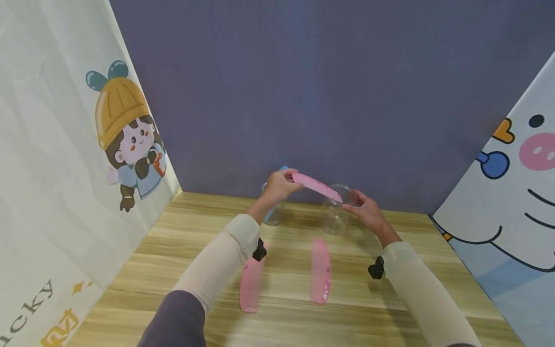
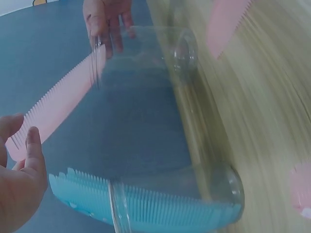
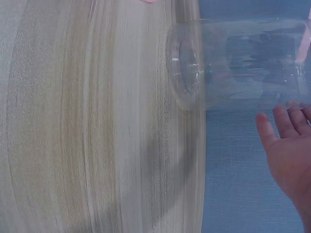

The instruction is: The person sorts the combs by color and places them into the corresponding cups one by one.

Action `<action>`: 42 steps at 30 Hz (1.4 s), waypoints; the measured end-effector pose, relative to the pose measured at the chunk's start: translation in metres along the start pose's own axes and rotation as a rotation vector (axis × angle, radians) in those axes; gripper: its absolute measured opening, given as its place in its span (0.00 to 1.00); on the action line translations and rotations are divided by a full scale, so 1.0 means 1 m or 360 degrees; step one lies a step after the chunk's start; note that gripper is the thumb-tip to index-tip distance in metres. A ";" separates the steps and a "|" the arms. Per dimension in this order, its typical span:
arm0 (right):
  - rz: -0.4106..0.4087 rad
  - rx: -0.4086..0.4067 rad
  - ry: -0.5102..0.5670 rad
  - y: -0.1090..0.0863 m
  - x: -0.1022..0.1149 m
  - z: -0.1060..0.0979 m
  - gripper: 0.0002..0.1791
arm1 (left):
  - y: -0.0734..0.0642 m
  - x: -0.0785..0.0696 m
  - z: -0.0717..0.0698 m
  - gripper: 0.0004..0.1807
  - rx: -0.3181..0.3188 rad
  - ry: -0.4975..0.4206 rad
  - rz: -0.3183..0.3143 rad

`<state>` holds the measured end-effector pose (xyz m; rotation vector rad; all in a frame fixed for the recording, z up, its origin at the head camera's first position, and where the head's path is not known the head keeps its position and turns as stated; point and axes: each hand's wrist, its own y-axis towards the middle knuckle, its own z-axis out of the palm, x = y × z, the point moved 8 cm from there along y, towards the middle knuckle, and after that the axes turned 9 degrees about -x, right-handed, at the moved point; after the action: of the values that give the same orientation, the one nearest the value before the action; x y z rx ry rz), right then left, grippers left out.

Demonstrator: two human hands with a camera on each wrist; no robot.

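Note:
My left hand [image 1: 279, 187] pinches one end of a pink comb [image 1: 316, 185] between thumb and fingers. The comb slants down to the right, its far end at the mouth of a clear plastic jar [image 1: 334, 221]. At that jar's rim, my right hand [image 1: 367, 212] holds on from the right with thumb and fingers. The jar stands upright on the table. Behind my left wrist stands a second clear jar [image 1: 272, 220], partly hidden in the head view. In the left wrist view a blue comb [image 2: 160, 208] sits in it, sticking out past the rim.
Two more pink combs lie on the wood-grain table [image 1: 277, 323]: the left comb [image 1: 249, 289], partly covered by my left wrist's camera, and the right comb [image 1: 320, 272]. A dark wall panel [image 1: 303, 96] rises behind the jars. Printed sheets hang at both sides.

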<state>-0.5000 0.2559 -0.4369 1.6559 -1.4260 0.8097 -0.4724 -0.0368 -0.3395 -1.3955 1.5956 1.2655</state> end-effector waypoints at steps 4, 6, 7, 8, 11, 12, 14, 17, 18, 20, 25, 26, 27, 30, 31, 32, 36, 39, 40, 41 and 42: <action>-0.0001 -0.0008 -0.0006 0.000 0.002 0.000 0.54 | 0.002 -0.008 0.008 0.34 0.0016 -0.0096 0.0027; 0.0004 -0.0007 0.0003 0.001 0.002 0.001 0.54 | 0.002 -0.010 0.011 0.34 0.0037 -0.0134 0.0016; 0.0003 -0.0003 0.0005 0.001 0.002 0.002 0.55 | 0.003 -0.010 0.013 0.34 0.0049 -0.0144 0.0012; 0.0007 -0.0002 0.0015 0.001 0.002 0.002 0.55 | 0.003 -0.010 0.014 0.34 0.0056 -0.0145 0.0008; 0.0004 -0.0001 0.0016 0.000 0.002 0.001 0.54 | 0.002 -0.011 0.018 0.34 0.0088 -0.0122 0.0004; 0.0005 -0.0001 0.0007 -0.001 0.002 0.001 0.54 | 0.001 -0.011 0.019 0.34 0.0097 -0.0109 0.0005; -0.0003 0.0001 0.0011 -0.001 0.002 0.002 0.53 | -0.001 -0.009 0.018 0.33 0.0105 -0.0075 0.0000; -0.0015 0.0010 0.0022 -0.001 0.003 0.005 0.52 | -0.006 -0.004 0.016 0.32 0.0134 -0.0029 -0.0017; -0.0019 0.0014 0.0029 -0.001 0.003 0.005 0.52 | -0.008 -0.002 0.014 0.32 0.0138 -0.0013 -0.0026; -0.0017 0.0019 0.0038 -0.001 0.003 0.006 0.52 | -0.011 0.003 0.012 0.32 0.0161 0.0008 -0.0040; -0.0013 0.0021 0.0026 -0.001 0.003 0.005 0.52 | -0.020 0.015 0.006 0.30 0.0226 0.0054 -0.0045; -0.0013 0.0019 0.0024 -0.001 0.002 0.005 0.52 | -0.022 0.018 0.004 0.30 0.0229 0.0070 -0.0048; -0.0014 0.0019 0.0027 -0.001 0.003 0.005 0.52 | -0.024 0.020 0.002 0.30 0.0222 0.0096 -0.0041; -0.0005 0.0020 0.0034 -0.001 0.002 0.005 0.52 | -0.031 0.024 -0.005 0.28 0.0178 0.0224 -0.0009; -0.0010 0.0024 0.0029 -0.001 0.002 0.005 0.52 | -0.034 0.025 -0.007 0.27 0.0156 0.0289 0.0010; -0.0007 0.0023 0.0031 -0.001 0.002 0.005 0.52 | -0.036 0.026 -0.010 0.26 0.0143 0.0355 0.0025; -0.0020 0.0018 0.0012 0.000 0.002 0.004 0.51 | -0.045 0.035 -0.021 0.26 0.0147 0.0580 0.0065; -0.0027 0.0012 0.0006 0.001 0.002 0.002 0.52 | -0.049 0.046 -0.029 0.29 0.0189 0.0577 0.0023; -0.0028 0.0013 0.0011 0.001 0.002 0.002 0.52 | -0.050 0.049 -0.032 0.29 0.0200 0.0561 0.0007; -0.0029 0.0016 0.0009 0.001 0.002 0.002 0.53 | -0.050 0.053 -0.034 0.30 0.0210 0.0541 -0.0013; -0.0025 0.0016 0.0010 0.001 0.001 0.002 0.53 | -0.052 0.056 -0.037 0.30 0.0225 0.0522 -0.0029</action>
<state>-0.5006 0.2536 -0.4367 1.6687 -1.4052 0.8136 -0.4300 -0.0878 -0.3917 -1.5825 1.8446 0.9264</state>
